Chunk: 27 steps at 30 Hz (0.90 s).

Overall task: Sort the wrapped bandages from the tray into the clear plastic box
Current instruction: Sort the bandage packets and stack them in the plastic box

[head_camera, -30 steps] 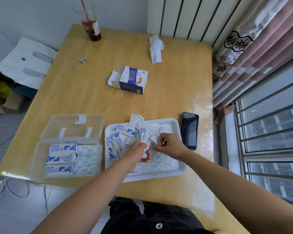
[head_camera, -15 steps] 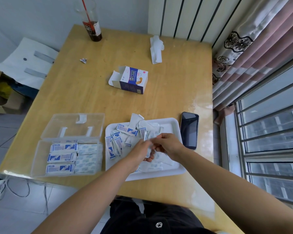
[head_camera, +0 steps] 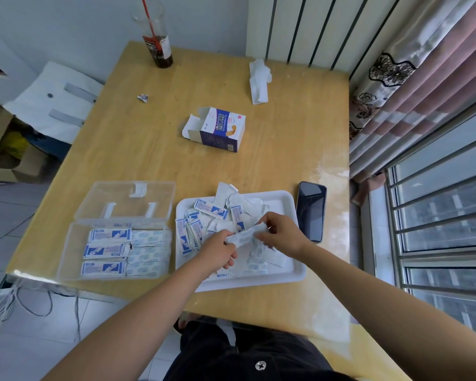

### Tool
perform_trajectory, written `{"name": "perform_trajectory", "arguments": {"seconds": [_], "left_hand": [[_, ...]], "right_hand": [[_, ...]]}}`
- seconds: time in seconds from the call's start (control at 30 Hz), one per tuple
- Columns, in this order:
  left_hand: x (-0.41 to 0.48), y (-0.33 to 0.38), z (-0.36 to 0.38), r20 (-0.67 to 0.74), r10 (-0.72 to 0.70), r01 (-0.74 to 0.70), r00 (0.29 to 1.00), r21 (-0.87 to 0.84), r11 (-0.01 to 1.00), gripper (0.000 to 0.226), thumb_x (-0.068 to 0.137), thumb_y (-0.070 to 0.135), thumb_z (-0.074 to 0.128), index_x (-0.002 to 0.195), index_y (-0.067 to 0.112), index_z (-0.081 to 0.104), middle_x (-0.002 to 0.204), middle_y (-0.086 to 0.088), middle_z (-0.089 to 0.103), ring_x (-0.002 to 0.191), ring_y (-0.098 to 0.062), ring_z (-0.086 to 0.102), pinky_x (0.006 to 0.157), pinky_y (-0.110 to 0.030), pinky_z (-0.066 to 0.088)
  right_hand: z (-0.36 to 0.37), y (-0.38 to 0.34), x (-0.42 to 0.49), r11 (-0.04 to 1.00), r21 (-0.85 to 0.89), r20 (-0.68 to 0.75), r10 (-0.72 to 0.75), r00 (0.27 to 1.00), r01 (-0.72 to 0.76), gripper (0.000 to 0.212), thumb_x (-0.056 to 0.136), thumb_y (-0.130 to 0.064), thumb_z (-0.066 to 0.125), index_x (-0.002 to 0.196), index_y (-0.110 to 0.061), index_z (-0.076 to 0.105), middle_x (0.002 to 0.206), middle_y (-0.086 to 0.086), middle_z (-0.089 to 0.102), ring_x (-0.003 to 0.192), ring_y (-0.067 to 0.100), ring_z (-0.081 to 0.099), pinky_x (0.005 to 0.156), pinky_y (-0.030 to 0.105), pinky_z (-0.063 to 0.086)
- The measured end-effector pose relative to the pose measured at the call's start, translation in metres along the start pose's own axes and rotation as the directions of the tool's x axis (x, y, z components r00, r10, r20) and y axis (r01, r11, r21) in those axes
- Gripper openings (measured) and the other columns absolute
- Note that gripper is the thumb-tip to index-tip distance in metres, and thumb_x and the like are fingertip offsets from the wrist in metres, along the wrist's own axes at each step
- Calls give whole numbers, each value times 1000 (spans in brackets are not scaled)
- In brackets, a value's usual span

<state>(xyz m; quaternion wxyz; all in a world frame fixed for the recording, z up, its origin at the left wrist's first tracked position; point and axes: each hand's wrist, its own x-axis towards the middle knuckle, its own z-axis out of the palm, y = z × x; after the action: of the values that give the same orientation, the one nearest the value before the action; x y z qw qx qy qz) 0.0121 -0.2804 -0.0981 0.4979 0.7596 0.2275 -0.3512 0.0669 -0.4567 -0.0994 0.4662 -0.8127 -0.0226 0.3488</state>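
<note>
A white tray [head_camera: 289, 199] near the table's front edge holds several loose wrapped bandages [head_camera: 211, 208] in blue-and-white and plain wrappers. Above the tray, my left hand [head_camera: 217, 253] and my right hand [head_camera: 282, 233] pinch the two ends of a small stack of wrapped bandages [head_camera: 245, 235], held lengthwise between them. To the left stands the clear plastic box [head_camera: 66, 253] with its lid folded back. Inside it, bandages lie in neat rows, blue-printed ones on the left and pale ones on the right.
A black phone [head_camera: 311, 211] lies right of the tray. An open bandage carton [head_camera: 217, 129] sits mid-table, a crumpled tissue [head_camera: 259, 81] and a cup with a straw [head_camera: 157, 37] at the far edge. A small wrapper scrap [head_camera: 143, 97] lies far left.
My hands gathered bandages over the tray and drew slightly apart. The stack now stretches lengthwise between both hands, a little higher above the tray.
</note>
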Motion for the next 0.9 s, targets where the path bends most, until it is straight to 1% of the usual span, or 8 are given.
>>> {"name": "perform_trajectory", "arguments": {"seconds": [0.1, 0.17, 0.3, 0.4, 0.5, 0.57, 0.73, 0.9], "left_hand": [[-2, -3, 6, -2, 9, -8, 1000, 18, 1000, 39, 96, 8, 38, 135, 13, 41, 85, -5, 58, 63, -12, 53, 55, -21, 42], [-4, -1, 11, 23, 22, -23, 999, 26, 999, 35, 96, 12, 40, 131, 14, 41, 84, -4, 56, 62, -10, 52, 57, -22, 42], [-6, 0, 14, 51, 29, -29, 998, 1, 1000, 24, 98, 18, 40, 122, 18, 40, 95, -7, 62, 68, -14, 55, 60, -23, 44], [-8, 1, 16, 49, 85, -79, 995, -105, 991, 17, 99, 23, 39, 114, 22, 47, 84, -3, 59, 65, -15, 52, 58, -26, 41], [-10, 2, 13, -64, 137, -142, 988, -77, 987, 21, 101, 33, 36, 87, 28, 51, 72, 5, 48, 66, -15, 45, 64, -29, 34], [-11, 0, 10, -155, 137, -145, 978, -41, 989, 28, 101, 35, 34, 80, 26, 49, 71, 7, 46, 73, -18, 49, 66, -30, 33], [-25, -4, -6, -301, 159, -170, 940, -10, 985, 37, 101, 37, 32, 90, 10, 55, 77, -2, 54, 81, -24, 54, 69, -34, 35], [-38, -21, -25, -419, 212, -200, 883, 73, 977, 37, 101, 39, 32, 79, 17, 53, 66, 4, 49, 71, -20, 48, 62, -33, 34]], "right_hand": [[13, 4, -8, 997, -59, 21, -55, 998, 56, 13, 87, -3, 56, 95, -11, 50, 82, 8, 64, 67, 15, 63, 66, 31, 53], [18, 6, -9, 997, -39, 31, -71, 997, 72, 12, 91, -5, 54, 95, -12, 45, 87, 9, 61, 69, 18, 62, 64, 27, 52], [19, 7, -9, 996, -57, 49, -65, 997, 68, 12, 93, -7, 49, 94, -16, 43, 82, 2, 53, 69, 17, 49, 64, 28, 45], [18, 8, -10, 998, 4, 66, -59, 996, 59, 13, 93, -5, 46, 91, -18, 43, 76, -2, 48, 65, 15, 45, 62, 24, 40], [17, 3, -11, 997, 47, 55, -62, 997, 59, 7, 92, -8, 50, 93, -13, 47, 73, -2, 49, 65, 14, 44, 62, 25, 42], [22, -2, -12, 996, 54, 44, -80, 996, 78, 6, 92, -12, 53, 96, -10, 49, 74, -1, 51, 64, 14, 45, 60, 23, 42], [41, -29, -13, 980, 147, 14, -134, 991, 130, 23, 100, -21, 46, 96, -8, 64, 65, -4, 53, 56, 10, 48, 58, 21, 41], [62, -52, -18, 971, 201, 24, -137, 990, 130, 29, 101, -16, 44, 101, -3, 70, 60, -3, 52, 52, 4, 48, 53, 14, 38]]}}
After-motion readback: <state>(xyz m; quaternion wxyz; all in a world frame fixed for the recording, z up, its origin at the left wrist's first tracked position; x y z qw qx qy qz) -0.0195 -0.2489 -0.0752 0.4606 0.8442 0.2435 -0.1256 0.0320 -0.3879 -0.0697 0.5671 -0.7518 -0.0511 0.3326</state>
